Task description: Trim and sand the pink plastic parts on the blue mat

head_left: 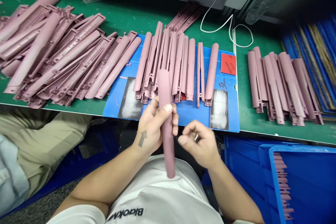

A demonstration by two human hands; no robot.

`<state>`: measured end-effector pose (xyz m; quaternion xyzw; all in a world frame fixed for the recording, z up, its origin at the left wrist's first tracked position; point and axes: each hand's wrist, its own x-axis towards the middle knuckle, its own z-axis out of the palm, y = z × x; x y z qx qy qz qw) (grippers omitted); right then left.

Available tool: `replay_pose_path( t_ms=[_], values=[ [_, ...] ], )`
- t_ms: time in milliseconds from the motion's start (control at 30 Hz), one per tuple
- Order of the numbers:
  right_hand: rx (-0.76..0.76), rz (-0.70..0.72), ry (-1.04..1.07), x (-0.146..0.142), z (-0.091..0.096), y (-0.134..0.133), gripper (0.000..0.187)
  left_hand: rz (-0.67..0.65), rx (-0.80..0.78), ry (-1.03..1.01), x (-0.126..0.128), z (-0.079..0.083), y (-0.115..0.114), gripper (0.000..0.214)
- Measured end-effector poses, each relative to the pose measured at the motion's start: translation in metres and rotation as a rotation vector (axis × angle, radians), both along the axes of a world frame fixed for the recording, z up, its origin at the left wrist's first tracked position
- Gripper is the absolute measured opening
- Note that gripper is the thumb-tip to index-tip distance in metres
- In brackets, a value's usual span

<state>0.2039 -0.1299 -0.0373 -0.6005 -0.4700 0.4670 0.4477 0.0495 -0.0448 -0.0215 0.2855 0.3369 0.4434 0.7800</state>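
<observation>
My left hand (152, 126) is wrapped around a long pink plastic shell (167, 119), held upright over my lap in front of the table edge. My right hand (199, 143) hovers just to the right of it, fingers curled, not touching the shell; a small ring-like item shows at the fingers. Behind the held piece, a row of similar pink shells (181, 64) lies on a blue mat (225, 112) on the green table (131, 14).
A large heap of pink shells (52, 49) covers the table's left side, a smaller group (280, 84) lies right. A blue crate (307, 182) holding pink parts stands lower right. A red card (228, 63), a white cable (231, 28), a seated person's leg (39, 143).
</observation>
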Motion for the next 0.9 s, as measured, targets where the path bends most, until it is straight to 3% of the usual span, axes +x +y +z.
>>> replay_pose_path(
  t_ms=[133,333,600,767,900],
  values=[
    [-0.130,0.097,0.053,-0.024,-0.007,-0.008,0.034,0.132,0.030,-0.019,0.006,0.001,0.011,0.028],
    [-0.058,0.088,0.216,-0.021,-0.008,-0.007,0.019,-0.054,0.139,0.036,-0.008,-0.006,0.012,0.036],
    [0.024,0.130,0.237,-0.015,-0.013,-0.008,0.036,-0.071,0.175,0.055,-0.017,-0.005,0.012,0.065],
    [0.035,0.184,0.267,-0.013,-0.019,-0.010,0.043,-0.042,0.164,0.071,-0.017,0.000,0.011,0.066],
    [0.063,0.182,0.317,-0.014,-0.023,-0.012,0.038,-0.023,0.174,0.076,-0.016,0.001,0.013,0.059]
  ],
)
